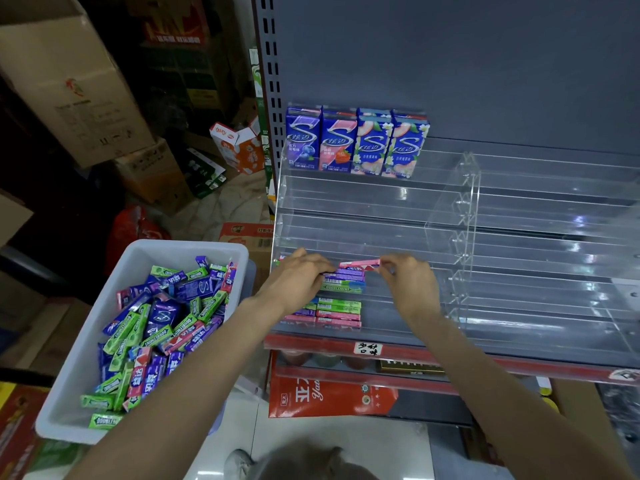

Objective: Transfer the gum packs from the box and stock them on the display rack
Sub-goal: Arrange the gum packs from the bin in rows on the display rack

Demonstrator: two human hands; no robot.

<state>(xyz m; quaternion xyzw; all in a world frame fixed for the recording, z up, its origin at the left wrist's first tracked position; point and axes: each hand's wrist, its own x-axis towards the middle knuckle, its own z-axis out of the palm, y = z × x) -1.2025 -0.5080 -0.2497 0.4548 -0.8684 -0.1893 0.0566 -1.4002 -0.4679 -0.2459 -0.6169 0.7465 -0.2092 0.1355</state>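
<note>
A pale plastic box [228,251] at the left holds several green, purple and pink gum packs [162,327]. The clear tiered display rack [450,216] stands on the shelf ahead. My left hand [298,275] holds a small stack of purple and green packs [344,280] over a lower tier. My right hand [405,278] pinches the end of a pink pack [358,262] on top of that stack. Below, the front tier carries several green and pink packs [337,311]. Several upright blue packs [356,143] fill the left of the top tier.
Cardboard cartons [72,84] and an orange carton [239,147] crowd the floor at the left. A red shelf edge strip [450,358] with a handwritten label runs under the rack. The rack's right half and middle tiers hold nothing. Red bags [329,396] sit on the shelf below.
</note>
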